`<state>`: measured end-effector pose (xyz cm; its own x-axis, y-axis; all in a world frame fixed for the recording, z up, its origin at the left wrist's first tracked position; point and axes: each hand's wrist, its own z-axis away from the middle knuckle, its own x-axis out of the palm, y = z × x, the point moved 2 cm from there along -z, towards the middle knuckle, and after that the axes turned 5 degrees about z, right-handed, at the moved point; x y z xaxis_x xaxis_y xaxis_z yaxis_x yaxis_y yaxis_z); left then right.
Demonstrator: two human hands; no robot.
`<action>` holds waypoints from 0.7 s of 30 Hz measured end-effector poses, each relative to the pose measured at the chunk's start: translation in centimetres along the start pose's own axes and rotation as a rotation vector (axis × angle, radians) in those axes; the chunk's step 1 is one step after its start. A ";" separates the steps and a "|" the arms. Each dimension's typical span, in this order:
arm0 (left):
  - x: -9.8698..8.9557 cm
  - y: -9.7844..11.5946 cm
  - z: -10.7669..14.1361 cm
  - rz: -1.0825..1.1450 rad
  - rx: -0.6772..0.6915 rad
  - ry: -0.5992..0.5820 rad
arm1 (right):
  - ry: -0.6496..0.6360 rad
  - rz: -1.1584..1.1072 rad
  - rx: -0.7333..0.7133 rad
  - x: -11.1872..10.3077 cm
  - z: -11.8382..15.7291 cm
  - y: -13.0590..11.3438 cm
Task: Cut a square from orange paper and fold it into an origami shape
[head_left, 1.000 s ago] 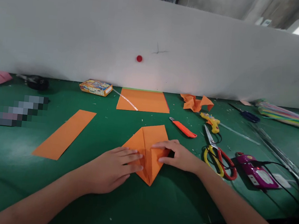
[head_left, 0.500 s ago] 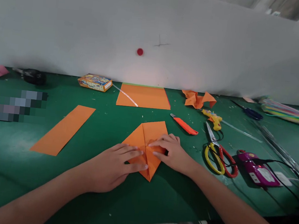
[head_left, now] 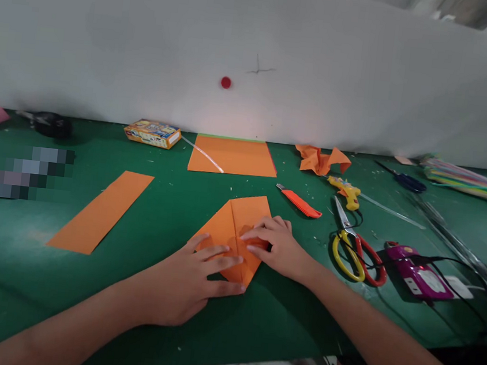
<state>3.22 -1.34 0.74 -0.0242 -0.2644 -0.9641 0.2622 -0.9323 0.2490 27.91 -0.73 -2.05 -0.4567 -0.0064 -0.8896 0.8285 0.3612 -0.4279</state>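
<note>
A folded sheet of orange paper (head_left: 239, 220) lies on the green table in front of me, with a crease running down its middle and a point at the near end. My left hand (head_left: 199, 276) rests on its left side, fingers spread and thumb near the lower point. On the right half, my right hand (head_left: 276, 244) is curled, its fingertips and thumb close together on the flap beside the centre crease. The palm hides the paper's right edge. Further left lies a flat orange paper strip (head_left: 101, 213), touched by neither hand.
Beyond the paper lie an orange box cutter (head_left: 300, 202), large scissors (head_left: 356, 246), a yellow glue gun (head_left: 345, 190) and a purple power strip (head_left: 420, 274) with cables. Along the wall stand a small box (head_left: 153, 134), stacked orange sheets (head_left: 233, 157) and crumpled orange paper (head_left: 322, 160).
My left hand's fingers have spread wider across the paper, and its thumb has slid down toward the near point. My right hand stays nearly in place. The whole view has shifted slightly.
</note>
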 end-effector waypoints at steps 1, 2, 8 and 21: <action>0.0 0.1 0.0 0.000 0.001 -0.006 | 0.005 0.005 -0.005 0.0 0.0 0.0; 0.0 0.1 0.0 0.001 0.006 -0.006 | 0.008 0.012 -0.013 0.1 0.0 0.1; 0.4 0.0 0.0 0.016 0.083 0.031 | 0.001 0.034 -0.034 0.2 0.1 0.2; 0.7 0.7 -0.4 0.012 0.039 0.080 | -0.023 0.064 -0.038 0.0 0.2 -0.3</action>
<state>3.75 -2.10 0.20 0.0564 -0.2560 -0.9650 0.2243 -0.9386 0.2621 27.76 -0.96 -1.95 -0.3953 -0.0037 -0.9185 0.8425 0.3969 -0.3642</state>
